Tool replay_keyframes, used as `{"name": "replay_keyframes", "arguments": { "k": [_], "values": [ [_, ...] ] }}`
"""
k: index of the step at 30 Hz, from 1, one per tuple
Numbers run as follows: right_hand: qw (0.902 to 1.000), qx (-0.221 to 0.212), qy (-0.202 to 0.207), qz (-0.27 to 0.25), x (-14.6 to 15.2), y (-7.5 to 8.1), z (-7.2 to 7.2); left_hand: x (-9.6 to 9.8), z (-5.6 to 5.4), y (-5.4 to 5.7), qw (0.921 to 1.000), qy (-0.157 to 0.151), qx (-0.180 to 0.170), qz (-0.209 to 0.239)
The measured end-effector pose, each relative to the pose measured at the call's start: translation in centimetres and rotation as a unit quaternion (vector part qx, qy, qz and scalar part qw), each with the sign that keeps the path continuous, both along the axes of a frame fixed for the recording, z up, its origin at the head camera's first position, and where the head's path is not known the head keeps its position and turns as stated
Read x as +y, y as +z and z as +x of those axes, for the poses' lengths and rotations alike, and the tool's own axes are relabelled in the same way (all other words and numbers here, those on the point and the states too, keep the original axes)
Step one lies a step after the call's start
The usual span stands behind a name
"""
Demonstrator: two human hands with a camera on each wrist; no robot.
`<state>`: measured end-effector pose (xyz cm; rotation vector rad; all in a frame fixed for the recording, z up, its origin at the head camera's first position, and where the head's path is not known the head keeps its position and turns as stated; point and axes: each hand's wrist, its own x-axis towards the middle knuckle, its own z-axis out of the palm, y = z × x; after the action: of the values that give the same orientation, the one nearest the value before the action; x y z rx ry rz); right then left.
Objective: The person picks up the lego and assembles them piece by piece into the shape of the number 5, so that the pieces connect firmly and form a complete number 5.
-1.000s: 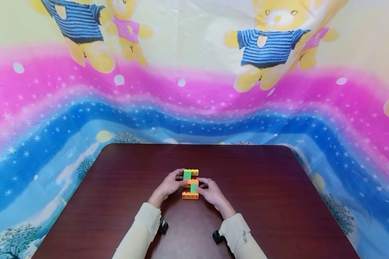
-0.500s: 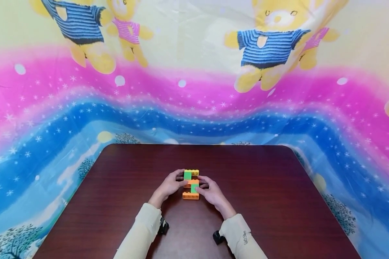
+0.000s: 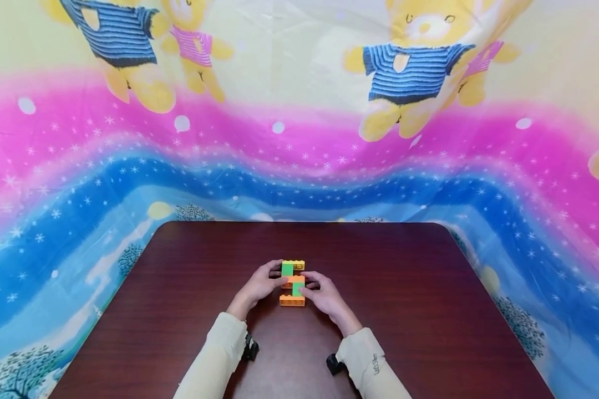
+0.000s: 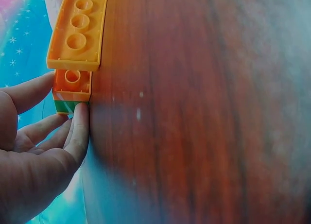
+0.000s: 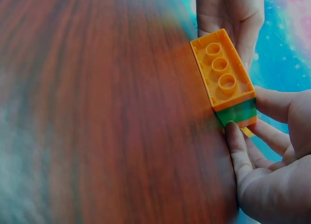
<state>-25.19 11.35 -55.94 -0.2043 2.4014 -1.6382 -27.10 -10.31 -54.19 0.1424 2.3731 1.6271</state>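
A figure of joined building bricks lies on its side on the table, zigzagging like a 5 in the head view. From near to far it has an orange brick [image 3: 292, 301], a green brick [image 3: 297, 288] on the right, another orange brick [image 3: 293, 280], a green brick [image 3: 287, 270] on the left and a yellow brick [image 3: 294, 264]. My left hand [image 3: 257, 286] holds its left side, thumb at the middle orange brick. My right hand [image 3: 325, 295] grips the right side, thumb on the nearer green brick. Hollow undersides of the orange bricks [image 4: 77, 32] face the wrist cameras.
A dark reddish-brown table [image 3: 409, 299] carries the figure near its middle. Behind and beside it hangs a cloth backdrop [image 3: 289, 144] printed with bears and snowflakes. Black wrist straps [image 3: 251, 348] sit at both cream sleeves [image 3: 212, 354].
Both hands keep their hold on the brick figure in the same place. The whole head view shifts very slightly; nothing else visibly moves.
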Motion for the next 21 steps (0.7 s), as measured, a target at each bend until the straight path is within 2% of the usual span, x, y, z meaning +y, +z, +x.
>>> {"name": "replay_keyframes", "arguments": {
  "k": [12, 21],
  "values": [
    [1.0000, -0.003, 0.002, 0.004, 0.02, 0.33, 0.19, 0.08, 0.06, -0.15, 1.0000, 0.000, 0.005, -0.004],
    [0.9999, 0.008, 0.007, 0.012, 0.17, 0.49, 0.49, 0.13, 0.17, -0.33, 0.9999, 0.015, -0.005, 0.002]
  ]
}}
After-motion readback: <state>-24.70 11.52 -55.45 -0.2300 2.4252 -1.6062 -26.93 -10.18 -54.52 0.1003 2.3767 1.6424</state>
